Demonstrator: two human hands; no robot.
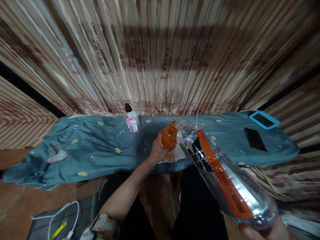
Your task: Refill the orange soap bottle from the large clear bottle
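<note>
My left hand is wrapped round a small orange see-through cup above the middle of the cloth. A large clear plastic bottle with an orange and silver label lies tilted in my right hand, which grips it near its base. The bottle's neck slopes down to the left and its mouth is at the cup's rim. Whether liquid is flowing I cannot tell. Under the cup, a pale crumpled paper or cloth lies partly hidden.
A blue-green patterned cloth covers the long table. On it stand a black-capped bottle with a pink label, a dark phone, a blue-framed device and a pinkish scrap. A curtain hangs behind. A white cable lies lower left.
</note>
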